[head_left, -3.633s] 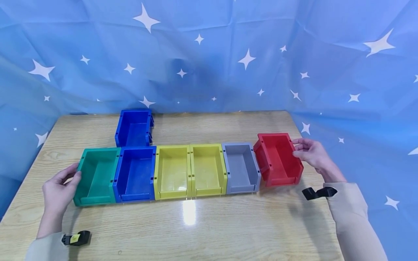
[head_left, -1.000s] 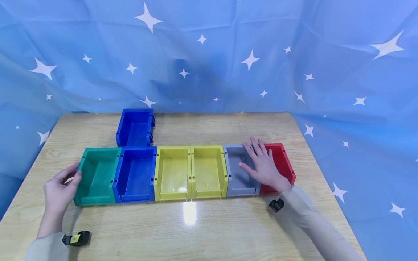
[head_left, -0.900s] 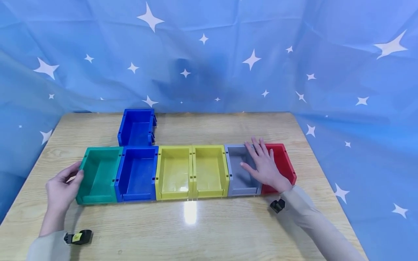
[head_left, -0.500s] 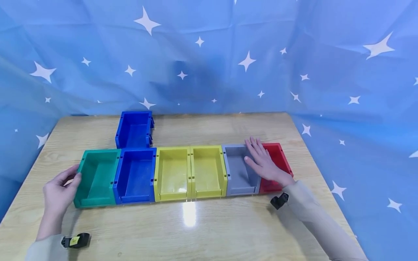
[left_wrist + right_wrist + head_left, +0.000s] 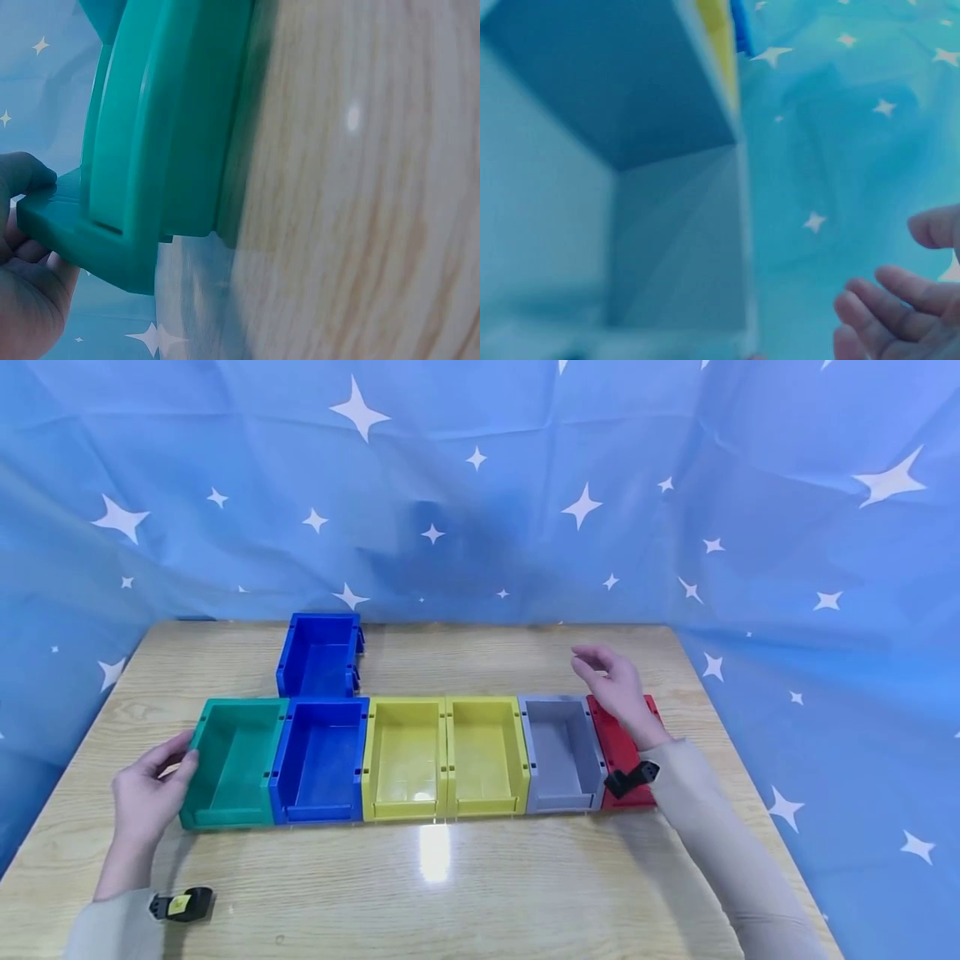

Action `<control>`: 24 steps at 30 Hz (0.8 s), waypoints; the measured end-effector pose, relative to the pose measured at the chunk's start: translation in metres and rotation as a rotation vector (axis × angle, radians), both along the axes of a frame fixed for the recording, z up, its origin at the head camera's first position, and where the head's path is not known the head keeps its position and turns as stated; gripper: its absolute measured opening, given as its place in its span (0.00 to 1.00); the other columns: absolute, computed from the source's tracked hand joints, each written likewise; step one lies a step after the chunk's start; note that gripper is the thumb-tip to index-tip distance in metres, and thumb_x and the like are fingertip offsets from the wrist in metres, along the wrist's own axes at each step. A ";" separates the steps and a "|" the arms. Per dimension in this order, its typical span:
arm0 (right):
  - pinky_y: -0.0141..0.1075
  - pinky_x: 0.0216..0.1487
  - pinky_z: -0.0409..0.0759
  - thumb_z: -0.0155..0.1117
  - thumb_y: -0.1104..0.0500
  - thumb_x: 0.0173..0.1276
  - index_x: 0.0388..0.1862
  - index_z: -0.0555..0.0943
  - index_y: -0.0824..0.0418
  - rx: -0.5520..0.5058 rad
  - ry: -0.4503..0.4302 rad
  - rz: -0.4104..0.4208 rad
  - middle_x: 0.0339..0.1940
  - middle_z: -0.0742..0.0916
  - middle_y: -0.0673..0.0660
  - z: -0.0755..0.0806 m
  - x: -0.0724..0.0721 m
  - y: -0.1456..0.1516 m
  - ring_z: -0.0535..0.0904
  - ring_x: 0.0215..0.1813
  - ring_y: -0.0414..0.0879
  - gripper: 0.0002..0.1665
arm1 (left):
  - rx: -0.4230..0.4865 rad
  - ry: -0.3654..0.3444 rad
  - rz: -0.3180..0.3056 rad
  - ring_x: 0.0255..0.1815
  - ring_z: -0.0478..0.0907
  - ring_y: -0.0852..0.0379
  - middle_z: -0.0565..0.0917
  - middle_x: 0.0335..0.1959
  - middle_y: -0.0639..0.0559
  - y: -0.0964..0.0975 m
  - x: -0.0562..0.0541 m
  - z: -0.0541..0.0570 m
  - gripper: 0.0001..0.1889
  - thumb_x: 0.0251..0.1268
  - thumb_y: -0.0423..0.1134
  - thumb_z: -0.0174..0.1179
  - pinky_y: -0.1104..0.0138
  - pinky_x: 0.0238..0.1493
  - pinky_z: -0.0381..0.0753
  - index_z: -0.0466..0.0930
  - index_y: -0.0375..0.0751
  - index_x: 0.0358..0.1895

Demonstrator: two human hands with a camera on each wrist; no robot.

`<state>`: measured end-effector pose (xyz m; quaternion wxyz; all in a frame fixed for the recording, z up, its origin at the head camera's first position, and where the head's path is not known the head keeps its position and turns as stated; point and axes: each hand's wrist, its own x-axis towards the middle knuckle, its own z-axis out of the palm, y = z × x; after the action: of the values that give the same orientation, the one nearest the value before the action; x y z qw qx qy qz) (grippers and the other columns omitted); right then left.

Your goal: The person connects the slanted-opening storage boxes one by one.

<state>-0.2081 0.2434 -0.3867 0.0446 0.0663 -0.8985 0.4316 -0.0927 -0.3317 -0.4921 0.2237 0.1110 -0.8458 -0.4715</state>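
My left hand (image 5: pixel 150 789) pinches the left wall of the green storage bin (image 5: pixel 231 764); in the left wrist view the thumb and fingers sit on either side of its rim. To the right, in one row, stand a blue bin (image 5: pixel 322 760), a yellow bin (image 5: pixel 407 752), a second yellow bin (image 5: pixel 486 752), a grey bin (image 5: pixel 561 752) and a red bin (image 5: pixel 613 739). Over the back of the red bin, my right hand (image 5: pixel 611 683) hovers with loosely bent fingers and holds nothing. It partly hides that bin. The right wrist view shows those fingers (image 5: pixel 889 307) beside the grey bin.
Behind the green and blue bins, another blue bin (image 5: pixel 322 656) stands near the table's back edge, with hooks on its right side. The wooden table (image 5: pixel 360 893) stretches in front of the row. A blue star-patterned cloth (image 5: pixel 495 493) hangs behind it.
The red bin was set against the grey one at the row's right end. My right hand then lay spread over the grey bin, and has since lifted back and right. My left hand stays put.
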 end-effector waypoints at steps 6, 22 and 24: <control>0.40 0.51 0.77 0.56 0.49 0.71 0.61 0.74 0.63 -0.126 -0.143 0.053 0.53 0.80 0.62 0.018 -0.019 -0.028 0.75 0.52 0.51 0.26 | 0.027 -0.034 0.014 0.36 0.71 0.84 0.74 0.33 0.80 0.018 0.008 0.030 0.15 0.63 0.29 0.55 0.90 0.34 0.71 0.77 0.24 0.51; 0.42 0.53 0.77 0.56 0.53 0.71 0.58 0.75 0.63 -0.238 -0.228 0.130 0.52 0.80 0.62 0.033 -0.054 -0.088 0.76 0.52 0.52 0.22 | -0.084 -0.056 0.010 0.43 0.73 0.77 0.81 0.45 0.61 -0.031 -0.013 -0.044 0.17 0.66 0.42 0.56 0.88 0.39 0.73 0.79 0.44 0.57; 0.41 0.50 0.78 0.56 0.53 0.71 0.58 0.75 0.64 -0.248 -0.236 0.142 0.52 0.80 0.61 0.033 -0.057 -0.096 0.76 0.51 0.51 0.22 | -0.081 -0.056 0.009 0.43 0.73 0.76 0.81 0.45 0.60 -0.031 -0.012 -0.043 0.17 0.66 0.41 0.56 0.87 0.39 0.73 0.79 0.43 0.57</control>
<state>-0.2654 0.1470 -0.3532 -0.0837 0.0725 -0.8306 0.5458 -0.1050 -0.3628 -0.5352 0.2064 0.1188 -0.8697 -0.4324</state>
